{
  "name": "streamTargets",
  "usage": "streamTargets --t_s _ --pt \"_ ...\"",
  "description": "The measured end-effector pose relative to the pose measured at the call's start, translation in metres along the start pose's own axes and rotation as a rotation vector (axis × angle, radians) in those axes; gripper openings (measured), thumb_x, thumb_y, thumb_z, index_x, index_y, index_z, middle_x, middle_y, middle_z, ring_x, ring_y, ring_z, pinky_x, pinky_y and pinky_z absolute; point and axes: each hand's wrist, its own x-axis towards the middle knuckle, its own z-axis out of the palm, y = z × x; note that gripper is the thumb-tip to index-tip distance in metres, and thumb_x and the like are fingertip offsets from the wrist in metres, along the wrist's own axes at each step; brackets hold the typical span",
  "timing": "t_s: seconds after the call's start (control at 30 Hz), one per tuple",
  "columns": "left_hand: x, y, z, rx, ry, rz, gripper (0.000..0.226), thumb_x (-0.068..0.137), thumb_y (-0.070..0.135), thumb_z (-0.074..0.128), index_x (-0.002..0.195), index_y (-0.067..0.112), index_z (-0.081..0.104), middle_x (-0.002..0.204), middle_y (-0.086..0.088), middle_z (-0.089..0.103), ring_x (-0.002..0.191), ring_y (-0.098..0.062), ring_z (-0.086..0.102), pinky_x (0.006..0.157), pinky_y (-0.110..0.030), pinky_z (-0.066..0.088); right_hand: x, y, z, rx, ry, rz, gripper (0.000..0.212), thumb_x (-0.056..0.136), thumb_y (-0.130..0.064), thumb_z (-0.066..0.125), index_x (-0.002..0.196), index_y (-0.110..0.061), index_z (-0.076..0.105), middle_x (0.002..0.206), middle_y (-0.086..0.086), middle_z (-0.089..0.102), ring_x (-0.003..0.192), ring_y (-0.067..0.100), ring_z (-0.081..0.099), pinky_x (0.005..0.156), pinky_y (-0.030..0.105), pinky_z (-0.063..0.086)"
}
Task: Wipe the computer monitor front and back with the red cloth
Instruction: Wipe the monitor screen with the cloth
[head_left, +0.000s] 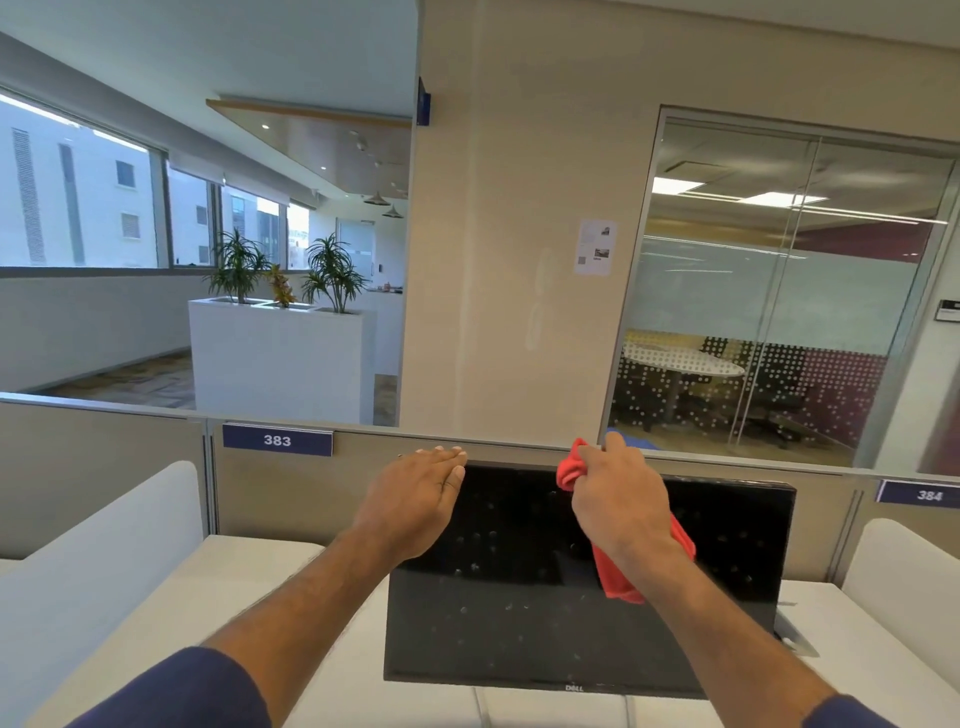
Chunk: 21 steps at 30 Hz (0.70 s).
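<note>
The monitor (587, 582) stands on the tabletop (291, 597) before the partition (363, 499), left hand (415, 499) at its top-left corner, right hand (618, 499) holding the cloth (618, 577) before its upper edge.

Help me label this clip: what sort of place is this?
Likely an open-plan office: numbered desk partitions, a glass-walled meeting room with a table, and a computer monitor on a white desk.

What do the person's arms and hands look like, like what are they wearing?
Both forearms are bare, with dark navy blue sleeves pushed up toward the elbows. The left hand and right hand wear no gloves; no rings, watch or bracelets show.
</note>
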Motion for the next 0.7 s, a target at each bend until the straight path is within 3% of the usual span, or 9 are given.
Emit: streamTargets --t_s 0.13,0.27,0.4,0.47,0.6,0.7 --pt "0.003 0.001 -0.004 -0.002 0.011 -0.002 0.047 0.105 0.041 0.023 0.146 0.027 0.041 0.150 0.012 0.043 0.140 -0.004 0.034 0.115 -0.022 0.020 -0.022 -0.007 0.025 0.051 0.068 -0.286 0.054 0.088 -0.018 0.056 0.141 -0.020 0.045 0.126 0.000 0.052 0.098 0.020 0.052 0.082 0.036 0.048" --pt "0.003 0.000 -0.006 0.011 0.014 0.000 0.047 0.105 0.042 0.023 0.145 0.028 0.044 0.148 0.013 0.045 0.139 -0.004 0.036 0.114 -0.024 0.024 -0.044 -0.006 0.054 0.004 0.138 -0.397 0.075 0.072 -0.012 0.078 0.141 -0.015 0.047 0.126 0.004 0.055 0.087 0.021 0.056 0.069 0.036 0.053" --pt "0.005 -0.001 -0.003 0.002 0.028 0.005 0.047 0.105 0.041 0.024 0.144 0.027 0.045 0.148 0.011 0.046 0.139 -0.005 0.036 0.114 -0.023 0.024 -0.062 0.001 0.073 -0.070 0.060 -0.625 0.084 0.065 -0.013 0.083 0.140 -0.021 0.047 0.127 -0.002 0.054 0.089 0.018 0.057 0.073 0.035 0.052" --pt "0.004 -0.001 -0.001 0.004 0.049 0.005 0.046 0.105 0.039 0.025 0.144 0.027 0.045 0.148 0.011 0.046 0.139 -0.004 0.037 0.113 -0.021 0.021 -0.058 0.002 0.072 -0.054 0.091 -0.617 0.079 0.068 -0.013 0.082 0.139 -0.021 0.049 0.125 -0.002 0.056 0.089 0.018 0.057 0.073 0.034 0.051" --pt "0.003 0.000 0.001 -0.006 0.075 -0.004 0.045 0.105 0.038 0.026 0.144 0.027 0.045 0.148 0.011 0.046 0.138 -0.004 0.037 0.113 -0.018 0.017 -0.040 -0.012 0.064 0.044 0.226 -0.425 0.068 0.077 -0.009 0.075 0.140 -0.013 0.048 0.124 0.004 0.057 0.089 0.021 0.057 0.072 0.037 0.052" --pt "0.005 -0.001 0.001 -0.022 0.075 -0.003 0.044 0.105 0.038 0.027 0.143 0.027 0.047 0.147 0.012 0.047 0.138 -0.003 0.036 0.111 -0.016 0.015 -0.040 -0.032 0.068 0.055 0.210 -0.446 0.069 0.076 -0.007 0.074 0.139 -0.011 0.048 0.122 0.005 0.057 0.086 0.021 0.056 0.068 0.037 0.052"
